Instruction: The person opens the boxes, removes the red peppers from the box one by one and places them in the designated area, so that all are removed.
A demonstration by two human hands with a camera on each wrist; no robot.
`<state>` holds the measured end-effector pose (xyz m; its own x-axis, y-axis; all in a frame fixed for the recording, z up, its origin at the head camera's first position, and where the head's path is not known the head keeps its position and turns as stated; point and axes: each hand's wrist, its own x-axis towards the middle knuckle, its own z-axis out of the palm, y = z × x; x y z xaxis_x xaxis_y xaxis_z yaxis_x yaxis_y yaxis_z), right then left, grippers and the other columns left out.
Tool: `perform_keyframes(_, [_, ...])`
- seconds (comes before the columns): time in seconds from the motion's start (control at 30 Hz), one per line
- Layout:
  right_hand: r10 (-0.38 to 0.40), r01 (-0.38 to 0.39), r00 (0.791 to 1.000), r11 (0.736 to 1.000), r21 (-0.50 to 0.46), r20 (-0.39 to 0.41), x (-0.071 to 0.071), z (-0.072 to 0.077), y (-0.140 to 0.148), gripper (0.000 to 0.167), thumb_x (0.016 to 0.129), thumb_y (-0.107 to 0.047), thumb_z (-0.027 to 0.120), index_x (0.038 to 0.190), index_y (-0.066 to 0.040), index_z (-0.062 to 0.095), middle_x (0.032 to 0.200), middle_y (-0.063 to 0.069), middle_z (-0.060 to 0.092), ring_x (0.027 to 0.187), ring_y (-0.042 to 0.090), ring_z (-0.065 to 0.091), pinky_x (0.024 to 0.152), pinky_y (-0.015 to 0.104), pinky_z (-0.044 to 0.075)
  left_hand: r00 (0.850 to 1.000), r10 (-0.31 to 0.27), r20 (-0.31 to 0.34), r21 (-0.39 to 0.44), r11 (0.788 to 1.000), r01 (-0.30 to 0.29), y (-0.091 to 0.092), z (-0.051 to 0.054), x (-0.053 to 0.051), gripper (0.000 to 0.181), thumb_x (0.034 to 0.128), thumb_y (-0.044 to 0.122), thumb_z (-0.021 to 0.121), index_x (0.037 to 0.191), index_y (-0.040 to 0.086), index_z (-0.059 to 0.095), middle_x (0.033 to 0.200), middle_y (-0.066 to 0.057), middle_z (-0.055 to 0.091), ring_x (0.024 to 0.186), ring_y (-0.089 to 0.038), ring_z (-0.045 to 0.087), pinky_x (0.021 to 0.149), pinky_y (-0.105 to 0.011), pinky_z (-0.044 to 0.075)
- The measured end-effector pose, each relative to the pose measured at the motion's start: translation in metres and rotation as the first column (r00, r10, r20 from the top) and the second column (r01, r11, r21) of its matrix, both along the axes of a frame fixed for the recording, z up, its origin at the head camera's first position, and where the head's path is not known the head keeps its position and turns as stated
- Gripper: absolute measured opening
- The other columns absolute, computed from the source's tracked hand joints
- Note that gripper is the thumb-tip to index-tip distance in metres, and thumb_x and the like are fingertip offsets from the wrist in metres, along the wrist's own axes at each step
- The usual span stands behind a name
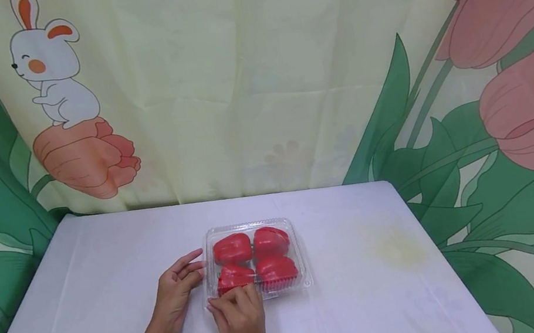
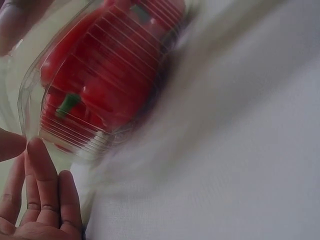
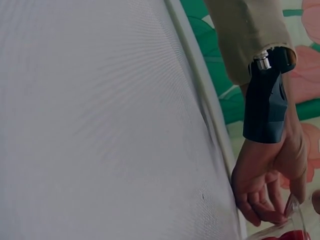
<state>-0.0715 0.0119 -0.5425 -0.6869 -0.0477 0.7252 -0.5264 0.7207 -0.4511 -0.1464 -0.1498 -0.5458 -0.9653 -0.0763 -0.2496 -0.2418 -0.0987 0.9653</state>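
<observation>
A clear plastic clamshell box (image 1: 302, 261) stands on the white tablecloth with several red bell peppers (image 1: 271, 242) inside. My left hand (image 1: 174, 296) is at the box's left side; in the left wrist view its thumb and index finger pinch the plastic rim. The fingers of my right hand (image 1: 245, 331) are at the front left corner, where thumb and index fingertips pinch the edge. A green stem (image 2: 68, 104) shows through the ridged wall in the left wrist view. The right wrist view shows only a fingertip (image 3: 316, 200) of my right hand at its border.
The white-covered table (image 1: 364, 292) extends on both sides of the box. Behind it hangs a curtain (image 1: 230, 78) printed with tulips and a rabbit. A dark camera mount (image 3: 266, 105) is strapped to the left wrist, below a beige sleeve (image 3: 250, 35).
</observation>
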Motion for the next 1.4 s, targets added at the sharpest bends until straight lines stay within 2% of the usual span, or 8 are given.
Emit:
perform_keyframes(0.2, [-0.007,0.009,0.995,1.000,0.021,-0.101,-0.003,0.002,0.000,0.015,0.089,-0.027,0.089,0.101,-0.020,0.084,0.093,-0.006,0.067,0.099,0.010,0.058,0.086,0.026,0.043,1.000,0.010,-0.009,-0.009,1.000,-0.010,0.002,-0.002,0.000,0.049,0.1037,0.012,0.068,0.151,0.012,0.057,0.116,0.006,0.077,0.105,-0.005,0.073,0.094,-0.017,0.058])
perform_keyframes(0.33, [-0.014,0.016,0.994,1.000,0.019,-0.113,-0.005,0.003,0.001,0.015,0.089,-0.028,0.089,0.101,-0.020,0.084,0.093,-0.006,0.067,0.099,0.010,0.059,0.086,0.026,0.043,1.000,0.009,-0.011,-0.015,1.000,-0.009,0.002,-0.002,0.000,0.048,0.1041,0.012,0.067,0.151,0.013,0.057,0.115,0.007,0.076,0.105,-0.005,0.072,0.094,-0.017,0.058])
perform_keyframes(0.57, [-0.021,0.024,0.994,0.999,0.026,-0.109,-0.009,0.005,0.003,0.024,0.081,-0.023,0.095,0.102,-0.021,0.084,0.095,-0.007,0.069,0.099,0.007,0.059,0.086,0.025,0.047,1.000,0.003,-0.015,-0.032,0.999,-0.004,0.004,0.000,0.001,0.050,0.1021,0.011,0.069,0.151,0.014,0.057,0.117,0.003,0.075,0.106,-0.006,0.072,0.095,-0.016,0.057])
perform_keyframes(0.83, [0.003,0.004,0.986,0.999,0.044,-0.166,-0.014,0.015,0.007,0.016,0.088,-0.028,0.089,0.102,-0.020,0.084,0.095,-0.006,0.070,0.096,0.007,0.060,0.084,0.023,0.049,1.000,0.005,-0.026,-0.025,1.000,-0.005,0.005,-0.001,0.000,0.049,0.1014,0.006,0.067,0.149,0.012,0.058,0.110,0.005,0.074,0.103,-0.007,0.071,0.093,-0.015,0.057])
perform_keyframes(1.0, [0.019,-0.013,0.985,0.999,0.040,-0.174,-0.018,0.021,0.009,0.015,0.090,-0.027,0.087,0.100,-0.017,0.084,0.093,-0.005,0.070,0.090,0.007,0.059,0.082,0.020,0.047,0.999,0.006,-0.038,-0.028,1.000,-0.008,0.005,-0.003,0.000,0.048,0.1011,0.003,0.065,0.148,0.011,0.060,0.108,0.005,0.074,0.103,-0.008,0.070,0.093,-0.014,0.057])
perform_keyframes(1.3, [0.021,-0.016,0.984,0.999,0.029,-0.178,-0.022,0.031,0.011,0.026,0.078,-0.018,0.096,0.100,-0.017,0.083,0.091,-0.004,0.070,0.086,0.007,0.059,0.080,0.018,0.048,0.999,0.005,-0.033,-0.043,0.999,-0.006,0.006,-0.002,0.001,0.049,0.1007,0.005,0.066,0.149,0.012,0.060,0.114,0.000,0.073,0.104,-0.008,0.070,0.094,-0.012,0.056])
perform_keyframes(1.4, [0.024,-0.021,0.982,1.000,0.022,-0.189,-0.024,0.035,0.012,0.025,0.078,-0.016,0.096,0.099,-0.016,0.083,0.090,-0.003,0.069,0.084,0.008,0.058,0.079,0.018,0.048,0.999,-0.001,-0.034,-0.046,0.999,0.000,0.006,-0.002,0.001,0.049,0.1004,0.004,0.067,0.149,0.012,0.060,0.114,-0.001,0.073,0.104,-0.009,0.069,0.094,-0.012,0.055])
